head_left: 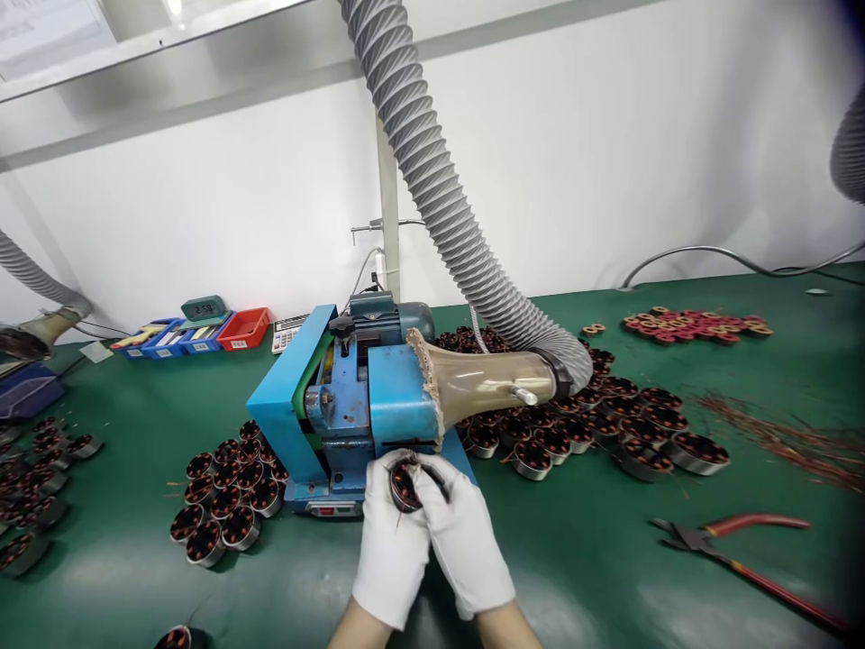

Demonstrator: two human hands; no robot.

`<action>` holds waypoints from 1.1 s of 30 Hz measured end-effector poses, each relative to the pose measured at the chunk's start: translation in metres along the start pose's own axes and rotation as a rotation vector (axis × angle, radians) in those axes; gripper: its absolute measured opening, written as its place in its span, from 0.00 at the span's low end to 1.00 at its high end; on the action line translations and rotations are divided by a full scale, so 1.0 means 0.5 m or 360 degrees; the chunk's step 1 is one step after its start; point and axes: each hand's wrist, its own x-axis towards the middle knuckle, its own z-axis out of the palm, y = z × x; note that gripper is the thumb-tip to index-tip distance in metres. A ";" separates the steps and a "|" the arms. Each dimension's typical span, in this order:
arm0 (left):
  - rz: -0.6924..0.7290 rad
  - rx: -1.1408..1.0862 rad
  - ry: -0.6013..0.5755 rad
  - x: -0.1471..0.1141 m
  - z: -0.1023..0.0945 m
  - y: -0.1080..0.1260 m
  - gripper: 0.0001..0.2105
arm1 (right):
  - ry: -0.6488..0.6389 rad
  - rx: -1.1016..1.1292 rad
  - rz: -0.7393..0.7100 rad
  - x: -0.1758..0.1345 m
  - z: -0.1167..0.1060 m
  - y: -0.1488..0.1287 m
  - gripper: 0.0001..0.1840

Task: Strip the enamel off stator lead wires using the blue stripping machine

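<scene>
My left hand point(393, 532), in a white glove, is closed around the left side of a motor stator point(404, 489), a round metal ring with dark, copper-wound insides. From the right, my right hand point(466, 532), also gloved, grips the same stator, its thumb and fingers at the upper face. Part of the stator is hidden by the fingers. Both hands are just in front of a blue belt-driven machine point(404, 397), below its cover. A clear funnel point(487, 383) joins that cover to a grey ribbed hose point(439, 171).
Several stators point(226, 491) stand left of the machine, and many more point(581, 419) to its right. Red-handled cutting pliers point(716, 539) lie open at the right. Loose copper wires point(790, 437), red-and-tan rings point(689, 326), a red bin point(244, 328) and a calculator point(286, 333) are farther back.
</scene>
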 end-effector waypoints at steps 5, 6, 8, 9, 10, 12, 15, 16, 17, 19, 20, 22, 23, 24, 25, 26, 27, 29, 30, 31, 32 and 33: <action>-0.0011 0.0099 0.0030 0.006 0.013 0.012 0.15 | -0.0009 0.0133 0.0117 0.007 -0.002 0.003 0.14; -0.0019 0.0103 0.0026 0.007 0.016 0.016 0.15 | -0.0011 0.0139 0.0140 0.009 -0.002 0.002 0.14; -0.0031 0.0112 0.0026 0.008 0.019 0.023 0.14 | -0.0009 0.0141 0.0167 0.009 -0.001 0.001 0.15; -0.0034 0.0110 0.0025 0.006 0.017 0.026 0.14 | -0.0008 0.0140 0.0168 0.007 -0.001 -0.001 0.15; -0.0034 0.0111 0.0017 0.002 0.013 0.027 0.14 | -0.0013 0.0140 0.0161 0.003 -0.002 -0.002 0.15; 0.0001 0.0120 -0.0028 -0.013 -0.002 0.026 0.15 | -0.0052 0.0150 0.0119 -0.015 -0.008 -0.006 0.14; 0.0114 0.0169 -0.0149 -0.047 -0.031 0.013 0.18 | -0.0165 0.0133 -0.0063 -0.052 -0.027 -0.011 0.13; 0.0155 0.0185 -0.0165 -0.058 -0.040 0.008 0.19 | -0.0191 0.0099 -0.0138 -0.064 -0.035 -0.012 0.12; 0.0186 0.0195 -0.0171 -0.068 -0.046 0.004 0.19 | -0.0206 0.0049 -0.0188 -0.073 -0.044 -0.015 0.12; 0.0227 0.0209 -0.0166 -0.085 -0.054 0.003 0.18 | -0.0203 0.0000 -0.0141 -0.081 -0.059 -0.023 0.11; 0.0251 0.0236 -0.0142 -0.091 -0.055 0.006 0.17 | -0.0204 0.0058 -0.0032 -0.082 -0.066 -0.029 0.13; 0.0313 0.0352 -0.0064 -0.102 -0.056 0.017 0.17 | -0.0186 0.0394 0.0255 -0.078 -0.075 -0.044 0.19; 0.0343 0.0418 -0.0010 -0.106 -0.056 0.023 0.18 | -0.0159 0.0628 0.0392 -0.075 -0.078 -0.052 0.21; 0.0364 0.0465 0.0033 -0.110 -0.057 0.029 0.19 | -0.0119 0.0848 0.0500 -0.073 -0.079 -0.060 0.20; 0.0372 0.0479 0.0049 -0.113 -0.057 0.033 0.21 | -0.0102 0.1014 0.0578 -0.073 -0.077 -0.068 0.18; 0.0370 0.0454 0.0028 -0.115 -0.057 0.036 0.23 | -0.0121 0.1115 0.0628 -0.073 -0.074 -0.075 0.15; 0.0367 0.0408 -0.0018 -0.117 -0.056 0.037 0.25 | -0.0162 0.1154 0.0647 -0.074 -0.068 -0.080 0.15; 0.0373 0.0322 -0.0112 -0.120 -0.054 0.035 0.25 | -0.0222 0.1105 0.0609 -0.078 -0.054 -0.086 0.17; 0.0385 0.0298 -0.0136 -0.122 -0.053 0.034 0.24 | -0.0209 0.1067 0.0572 -0.079 -0.046 -0.087 0.15; 0.0398 0.0284 -0.0142 -0.123 -0.051 0.032 0.23 | -0.0185 0.1046 0.0549 -0.079 -0.040 -0.087 0.13; 0.0409 0.0279 -0.0131 -0.125 -0.050 0.031 0.23 | -0.0162 0.1055 0.0542 -0.077 -0.035 -0.085 0.11; 0.0418 0.0282 -0.0110 -0.128 -0.049 0.031 0.22 | -0.0171 0.1094 0.0561 -0.072 -0.033 -0.083 0.10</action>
